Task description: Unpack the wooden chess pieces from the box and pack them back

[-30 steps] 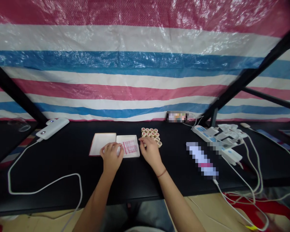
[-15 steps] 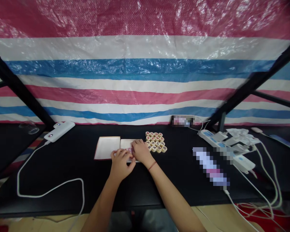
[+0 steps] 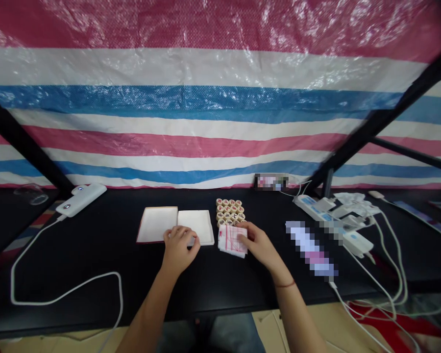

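Observation:
My right hand (image 3: 260, 245) pinches a folded chessboard sheet (image 3: 232, 241), white with red lines, between thumb and fingers. The sheet is just in front of the Chinese chess pieces (image 3: 230, 209), partly covering their nearest row. These round, cream-coloured pieces sit in a tight block, with red characters on the back rows and dark ones nearer me. Left of them lies an opened shallow box (image 3: 202, 225) with a white inside and its lid (image 3: 157, 223) folded out flat. With curled fingers, my left hand (image 3: 180, 246) grips the box's near edge, close to where lid and tray meet.
At the left lies a white power bank (image 3: 84, 200) with a cable (image 3: 66, 297) looping over the black table (image 3: 73, 250). To the right are a blurred-out phone (image 3: 310, 247) and a power strip (image 3: 338, 226) with several plugs. A striped plastic sheet (image 3: 191, 137) hangs behind.
My right hand went into the box, took out the folded chessboard sheet and carried it right, to the front of the chess pieces. My left hand stayed by the box's near edge.

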Tool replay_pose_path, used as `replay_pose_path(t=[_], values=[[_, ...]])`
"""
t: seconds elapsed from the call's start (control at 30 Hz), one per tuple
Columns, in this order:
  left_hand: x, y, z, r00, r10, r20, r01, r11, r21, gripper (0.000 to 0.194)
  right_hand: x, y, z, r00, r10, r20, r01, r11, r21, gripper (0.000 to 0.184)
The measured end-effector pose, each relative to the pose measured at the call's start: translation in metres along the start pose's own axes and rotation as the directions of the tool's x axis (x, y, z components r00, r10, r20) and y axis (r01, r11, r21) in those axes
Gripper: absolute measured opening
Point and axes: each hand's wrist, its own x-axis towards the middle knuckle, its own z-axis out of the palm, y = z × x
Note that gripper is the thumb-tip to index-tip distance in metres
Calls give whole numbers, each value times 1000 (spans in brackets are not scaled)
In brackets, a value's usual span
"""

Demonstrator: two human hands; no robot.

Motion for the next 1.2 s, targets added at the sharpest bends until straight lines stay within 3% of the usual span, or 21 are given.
replay_pose_path(t=[0.07,0.17,0.23,0.3,0.4,0.47,0.57,0.63,0.73,0.83,0.93,1.07,1.2], values=[[-1,0,1,999,13,29,-13,1000,17,8,-9,8,0,999,2,-44,-11,981,-192,31],[-4,0,4,997,42,65,-44,998,35,6,-19,6,7,980,-122,-159,14,831,-557,32],[-4,-2,6,994,60,88,-64,997,46,7,-22,0,12,951,-239,-196,40,723,-690,31],[-4,-3,7,990,75,118,-83,995,60,9,-25,-5,16,941,-303,-152,91,656,-749,26],[-3,-7,8,987,96,132,-111,988,105,9,-27,-7,20,952,-306,-28,172,604,-778,19],[-5,-10,7,993,95,71,-107,977,183,15,-28,-7,21,959,-284,-10,167,592,-788,17],[-13,-17,3,997,26,-78,0,946,324,39,-29,-14,23,956,-289,-52,140,604,-785,17],[-18,-23,3,993,-34,-111,73,926,369,46,-27,-24,30,946,-320,-42,180,629,-756,18],[-19,-31,4,994,-81,-74,103,921,377,42,-19,-40,51,907,-405,113,368,632,-682,27],[-8,-38,7,996,-83,-27,87,926,366,38,-3,-47,77,843,-470,262,514,560,-649,25],[10,-43,9,998,-57,20,46,936,348,31,17,-48,92,846,-434,311,517,521,-679,16],[28,-50,12,999,-30,45,14,944,330,27,38,-49,94,871,-363,332,481,485,-731,12],[28,-48,9,992,32,-125,8,950,312,28,38,-53,91,844,-455,283,506,502,-702,15]])
